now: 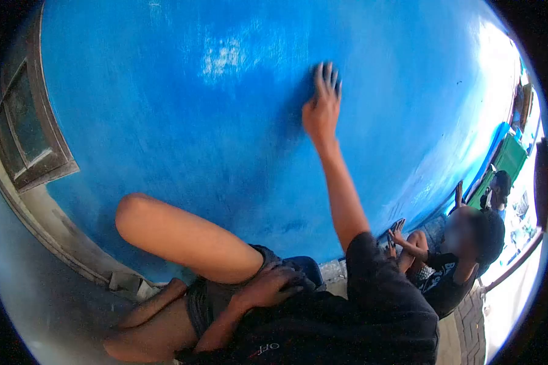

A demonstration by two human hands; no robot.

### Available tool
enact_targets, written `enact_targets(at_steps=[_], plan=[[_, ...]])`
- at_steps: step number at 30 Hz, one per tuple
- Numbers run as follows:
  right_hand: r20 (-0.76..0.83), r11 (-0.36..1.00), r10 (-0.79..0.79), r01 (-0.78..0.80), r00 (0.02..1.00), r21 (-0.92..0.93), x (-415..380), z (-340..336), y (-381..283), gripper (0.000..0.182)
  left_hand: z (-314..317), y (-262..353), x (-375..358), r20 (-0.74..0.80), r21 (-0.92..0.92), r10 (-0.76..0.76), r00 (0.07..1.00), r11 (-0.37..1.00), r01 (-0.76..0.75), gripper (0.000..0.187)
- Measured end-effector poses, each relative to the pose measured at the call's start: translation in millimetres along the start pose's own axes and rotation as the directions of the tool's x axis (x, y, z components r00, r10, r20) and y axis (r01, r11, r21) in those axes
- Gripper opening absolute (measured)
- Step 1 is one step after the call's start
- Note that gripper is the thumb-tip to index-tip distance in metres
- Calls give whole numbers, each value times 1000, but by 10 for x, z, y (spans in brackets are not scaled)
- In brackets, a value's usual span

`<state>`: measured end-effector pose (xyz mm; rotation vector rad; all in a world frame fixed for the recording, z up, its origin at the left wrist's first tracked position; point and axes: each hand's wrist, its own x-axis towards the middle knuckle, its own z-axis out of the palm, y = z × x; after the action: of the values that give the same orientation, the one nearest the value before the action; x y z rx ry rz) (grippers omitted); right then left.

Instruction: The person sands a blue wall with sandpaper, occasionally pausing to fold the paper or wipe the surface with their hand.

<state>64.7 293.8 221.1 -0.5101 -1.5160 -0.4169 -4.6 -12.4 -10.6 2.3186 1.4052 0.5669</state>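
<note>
My right hand (324,109) reaches up to a painted blue wall (182,134), its back towards me. The fingers point upward, slightly apart, and dark shadow fills the gaps between and around them; no held object shows. Down at my lap, my left hand (268,286) lies on my dark shorts (204,304) with its fingers loosely stretched. My bare knee (140,219) is raised close to the wall. A black T-shirt (347,328) with small white lettering covers my upper body.
A wooden-framed window (30,121) is set in the wall at the left. Close by on the right sits another person (450,286) in a dark top, hands near the wall. Beyond are a further person (499,185) and a green panel (508,161). Paving (472,322) shows at lower right.
</note>
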Motion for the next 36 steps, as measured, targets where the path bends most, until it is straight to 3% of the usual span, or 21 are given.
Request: enact_targets(at_steps=[2, 4, 8, 10, 12, 15, 17, 20, 28, 32, 36], plan=[[-94, 996, -94, 94, 991, 1, 590, 28, 151, 81, -13, -4, 25, 52, 3, -18, 998, 1000, 18, 50], [-134, 995, -92, 94, 987, 11, 1017, 28, 245, 79, 45, -12, 48, 76, -5, -21, 997, 1000, 22, 51], [-156, 993, -110, 117, 982, 32, 1015, -11, 179, 70, 19, -21, 63, 87, 22, -26, 996, 999, 24, 51], [-69, 999, -42, 44, 997, 27, 560, -59, 160, 79, -74, 56, 44, 103, 26, -38, 994, 999, 35, 52], [-23, 999, 47, -47, 999, 27, -111, -78, 33, 74, -164, 113, 38, 144, -13, -110, 983, 994, 113, 56], [80, 996, 68, -71, 995, 45, -1257, -27, -15, 80, -49, 51, 43, 141, 51, -129, 982, 991, 123, 58], [123, 994, 110, -112, 986, 12, -1529, -12, -95, 80, -24, -33, 71, 119, 55, -120, 986, 992, 114, 57], [74, 993, 109, -111, 991, 32, -1196, -10, -41, 79, 55, -30, 4, 50, 10, -46, 998, 999, 45, 54], [-146, 999, -35, 34, 989, -5, 978, -19, 334, 75, -6, 1, 34, -74, 21, 80, 994, 997, -79, 49], [-116, 1000, -14, 13, 993, -9, 713, -40, 293, 75, 67, -79, 36, -64, 44, 97, 993, 995, -94, 48], [-24, 1000, 18, -18, 1000, -6, -490, -78, 116, 74, 16, -29, 18, -31, -3, 14, 999, 1000, -14, 49]])
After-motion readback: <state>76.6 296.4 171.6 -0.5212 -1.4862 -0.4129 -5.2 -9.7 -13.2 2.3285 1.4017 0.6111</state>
